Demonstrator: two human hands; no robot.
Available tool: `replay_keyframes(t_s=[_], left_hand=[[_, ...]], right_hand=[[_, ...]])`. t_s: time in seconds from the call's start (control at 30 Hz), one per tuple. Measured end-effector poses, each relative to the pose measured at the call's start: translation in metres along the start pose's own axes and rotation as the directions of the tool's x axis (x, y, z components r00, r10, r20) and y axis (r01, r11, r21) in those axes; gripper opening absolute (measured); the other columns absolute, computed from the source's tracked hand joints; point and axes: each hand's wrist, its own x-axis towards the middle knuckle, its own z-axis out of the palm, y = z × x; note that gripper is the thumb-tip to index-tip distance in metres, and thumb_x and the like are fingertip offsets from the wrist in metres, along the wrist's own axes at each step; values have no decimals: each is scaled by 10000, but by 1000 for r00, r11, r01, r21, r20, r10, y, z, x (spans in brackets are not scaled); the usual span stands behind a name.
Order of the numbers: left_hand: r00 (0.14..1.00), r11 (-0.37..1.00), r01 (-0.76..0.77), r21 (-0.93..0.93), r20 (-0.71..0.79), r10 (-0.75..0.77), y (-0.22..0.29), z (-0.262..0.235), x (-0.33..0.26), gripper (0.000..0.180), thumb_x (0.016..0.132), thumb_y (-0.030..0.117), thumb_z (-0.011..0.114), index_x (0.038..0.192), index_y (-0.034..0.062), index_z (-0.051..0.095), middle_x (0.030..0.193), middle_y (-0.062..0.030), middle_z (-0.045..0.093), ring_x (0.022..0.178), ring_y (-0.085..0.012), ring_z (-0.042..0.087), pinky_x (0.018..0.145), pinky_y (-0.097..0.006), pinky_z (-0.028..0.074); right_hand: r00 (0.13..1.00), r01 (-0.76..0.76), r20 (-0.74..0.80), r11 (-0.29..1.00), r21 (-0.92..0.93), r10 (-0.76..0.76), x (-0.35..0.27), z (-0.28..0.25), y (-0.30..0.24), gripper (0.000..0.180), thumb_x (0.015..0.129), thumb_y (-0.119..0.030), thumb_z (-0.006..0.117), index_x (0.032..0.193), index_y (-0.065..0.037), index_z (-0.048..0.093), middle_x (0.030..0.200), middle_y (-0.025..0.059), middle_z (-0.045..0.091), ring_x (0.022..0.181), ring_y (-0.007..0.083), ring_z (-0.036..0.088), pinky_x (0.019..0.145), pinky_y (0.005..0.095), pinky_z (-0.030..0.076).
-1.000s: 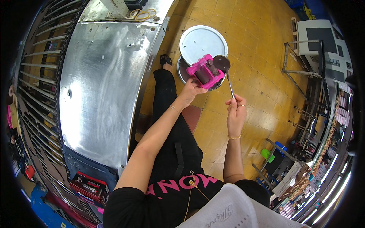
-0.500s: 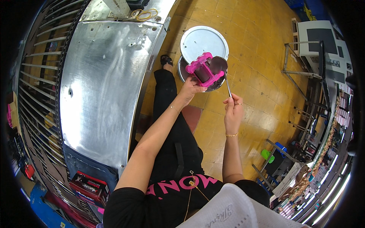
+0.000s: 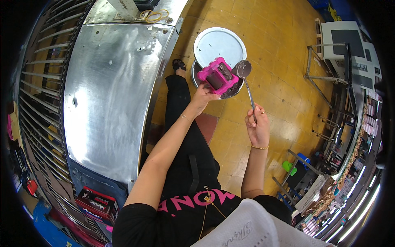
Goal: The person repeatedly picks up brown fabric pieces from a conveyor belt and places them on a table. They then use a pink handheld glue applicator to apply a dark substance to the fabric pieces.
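My left hand (image 3: 202, 100) holds a bright pink plastic frame (image 3: 212, 91) from below, its fingers curled around the near side. Two openings show in the frame; dark brown paste is heaped in the one on the right. A metal ladle (image 3: 249, 91) is gripped by its thin handle in my right hand (image 3: 258, 127). Its round bowl, coated with brown paste, hovers just right of the frame. Under both is a round bucket (image 3: 194, 78) with dark paste inside, partly hidden by the frame. A pale round lid (image 3: 220, 43) lies over the bucket's far side.
To the left stands a shiny metal table (image 3: 111, 90), with a slatted metal rack (image 3: 45, 90) beyond it. A red and black box (image 3: 96, 201) sits near the table's lower end. Yellow tiles (image 3: 279, 82) cover the floor; metal frames (image 3: 325, 78) stand at the right.
The ladle has moved right, off the pink frame, and my right hand has shifted right and toward me. Paste now shows heaped in the frame's right opening. The frame has tilted slightly.
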Motion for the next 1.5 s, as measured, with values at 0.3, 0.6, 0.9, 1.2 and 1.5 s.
replay_keyframes(t_s=[0.3,0.6,0.9,1.2,1.5], left_hand=[[984,999,-37,-20,-173,33,16,-26,-18,653,721,-128,654,1270,67,359,1206,-103,510,1106,-197,513,969,-311,413],[971,982,-149,-119,-206,123,30,-46,-33,688,728,-151,637,1290,124,350,1215,-85,512,1125,-189,510,947,-309,437],[974,979,-149,-137,-189,122,26,-47,-38,730,746,-153,617,1337,163,327,1228,-79,512,1112,-186,524,905,-316,458],[976,977,-135,-165,-194,102,23,-41,-45,694,726,-153,641,1293,120,348,1228,-95,508,1136,-180,502,955,-291,432],[982,978,-129,-163,-157,103,23,-39,-44,742,742,-147,630,1336,171,321,1238,-73,505,1125,-181,510,912,-309,445]], right_hand=[[959,102,-148,781,-617,-242,45,-53,37,177,965,-146,444,1081,-24,499,813,109,581,566,125,483,560,258,410],[969,36,64,-122,-992,-239,122,-168,165,254,931,-92,423,1165,-20,493,1000,232,596,918,390,580,780,456,472],[975,65,110,-226,-972,-193,120,-173,166,357,899,-30,426,1254,-63,431,1104,210,560,958,377,573,788,439,491],[981,26,73,-251,-968,-181,117,-167,165,407,874,0,417,1274,-72,435,1093,197,581,978,354,586,799,443,504],[989,-41,-3,-257,-965,-148,122,-176,167,427,858,22,412,1275,-70,440,1053,229,590,923,368,606,785,442,507]])
